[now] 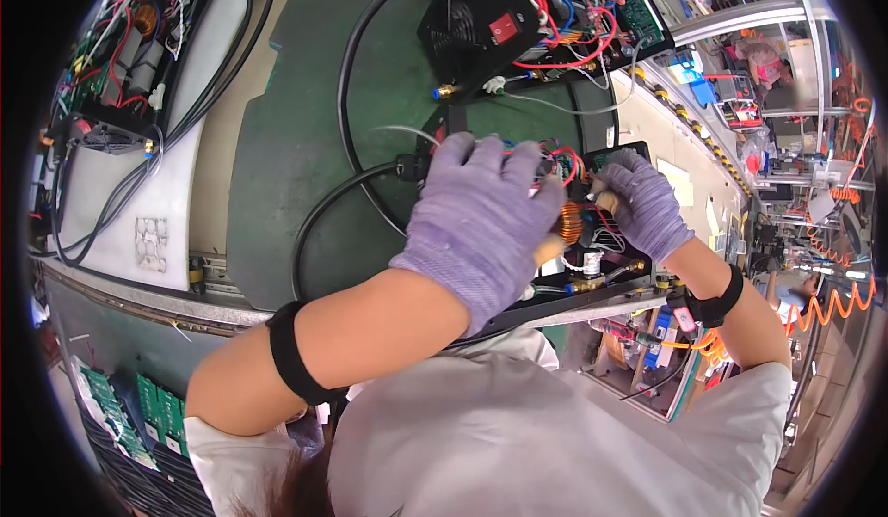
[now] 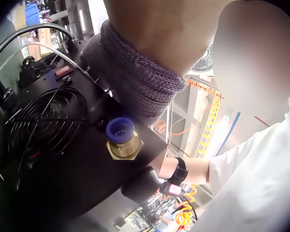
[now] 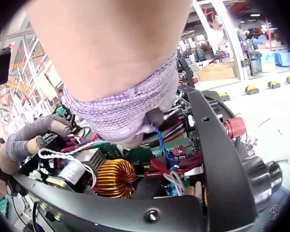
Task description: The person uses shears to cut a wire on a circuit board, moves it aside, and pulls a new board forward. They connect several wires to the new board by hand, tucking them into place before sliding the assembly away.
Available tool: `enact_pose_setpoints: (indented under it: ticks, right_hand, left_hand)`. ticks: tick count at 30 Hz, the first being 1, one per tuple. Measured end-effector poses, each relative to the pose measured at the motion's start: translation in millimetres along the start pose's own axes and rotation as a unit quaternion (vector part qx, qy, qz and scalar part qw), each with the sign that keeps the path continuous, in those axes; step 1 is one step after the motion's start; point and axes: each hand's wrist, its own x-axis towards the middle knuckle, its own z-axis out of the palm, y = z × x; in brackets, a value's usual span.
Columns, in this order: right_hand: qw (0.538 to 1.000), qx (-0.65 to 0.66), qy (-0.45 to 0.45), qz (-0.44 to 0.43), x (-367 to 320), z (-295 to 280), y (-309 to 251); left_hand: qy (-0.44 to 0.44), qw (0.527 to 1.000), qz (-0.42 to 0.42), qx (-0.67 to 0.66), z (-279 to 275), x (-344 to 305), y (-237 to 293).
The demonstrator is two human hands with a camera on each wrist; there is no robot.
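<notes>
Both hands wear purple knit gloves with bare fingertips showing. My left hand (image 1: 481, 216) lies over the left part of an open black power unit (image 3: 111, 215), its fingertips among the wires beside a white twisted wire (image 3: 82, 162). The right hand (image 1: 643, 203) reaches down into the unit's far end, fingertips hidden behind the glove cuff in the right wrist view. Blue wires (image 3: 160, 141) run up to that hand. Near it sit a copper-wound coil (image 3: 116, 179) and a red knob (image 3: 235, 128). In the left wrist view a blue-capped brass fitting (image 2: 123, 140) sticks out of the black end panel.
A second open unit with a red switch (image 1: 502, 28) lies at the back of the green mat (image 1: 296, 138). Another open unit (image 1: 120, 64) stands at the left, with black cables (image 1: 208, 101) beside it. Circuit boards (image 1: 162, 411) lie below the bench edge.
</notes>
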Motion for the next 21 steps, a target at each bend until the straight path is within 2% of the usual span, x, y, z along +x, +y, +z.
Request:
enact_pose_setpoints:
  ticks: [2, 3, 6, 7, 10, 14, 18, 21]
  right_hand:
    - [0.989, 0.144, -0.007, 0.015, -3, -10, -7]
    - [0.982, 0.175, -0.037, 0.056, -5, -15, -11]
    - [0.976, 0.215, -0.02, 0.002, -9, -16, -11]
    - [0.979, 0.205, -0.008, -0.016, -12, -10, -5]
    - [0.96, 0.279, -0.02, 0.014, -17, -7, -6]
    - [0.964, 0.251, 0.01, 0.085, -22, -1, -17]
    - [0.984, 0.11, 0.137, -0.029, -25, 15, -13]
    - [0.984, 0.124, 0.126, -0.015, -24, 15, -15]
  left_hand:
    - [-0.06, 0.998, 0.007, -0.032, -6, 19, 14]
    - [-0.049, 0.998, 0.027, -0.001, -1, 25, 20]
    - [-0.19, 0.982, -0.008, 0.021, 11, 58, 31]
    - [-0.203, 0.979, -0.007, 0.019, 15, 67, 31]
    - [-0.29, 0.956, -0.03, -0.034, 18, 83, 35]
    - [-0.199, 0.98, 0.011, -0.03, 38, 75, 31]
    - [-0.244, 0.964, -0.055, -0.093, 33, 78, 29]
    - [-0.217, 0.962, -0.069, -0.147, 37, 76, 25]
